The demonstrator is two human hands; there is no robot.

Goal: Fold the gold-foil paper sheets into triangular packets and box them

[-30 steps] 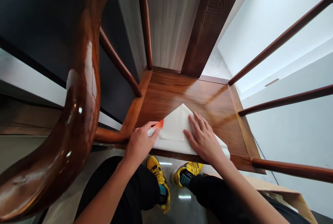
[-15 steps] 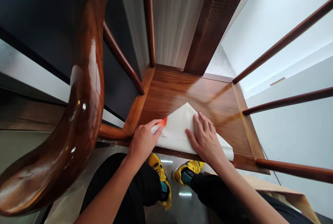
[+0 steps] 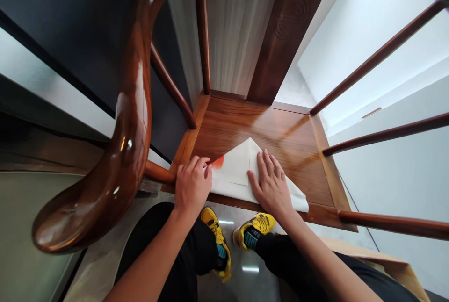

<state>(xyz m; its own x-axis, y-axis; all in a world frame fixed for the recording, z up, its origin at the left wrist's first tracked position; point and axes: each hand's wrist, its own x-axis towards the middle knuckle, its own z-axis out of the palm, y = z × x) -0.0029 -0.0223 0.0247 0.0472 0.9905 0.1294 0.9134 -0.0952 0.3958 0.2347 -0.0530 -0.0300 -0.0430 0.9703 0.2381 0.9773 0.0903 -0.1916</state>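
Note:
A folded white paper point(image 3: 234, 164) with an orange-red patch near its left corner lies on the wooden chair seat point(image 3: 228, 122), its peak pointing to the backrest. My left hand point(image 3: 192, 183) has its fingers curled around the paper's left corner, which they hide. Flat on the right half of the paper rests my right hand point(image 3: 271, 183), fingers stretched out, thumb apart. Thin crease lines show between the two hands. On the right, the paper's tip reaches the front edge of the seat.
A glossy curved armrest point(image 3: 135, 119) rises close on the left. Thin wooden spindles point(image 3: 375, 61) flank the seat, and a carved back slat point(image 3: 280, 35) stands behind it. Yellow shoes point(image 3: 213, 232) are on the floor below. A brown paper bag point(image 3: 393, 264) sits at lower right.
My left hand has shifted slightly and its fingers are curled more over the paper's left corner. My right hand stays flat on the paper. The camera view has moved a little.

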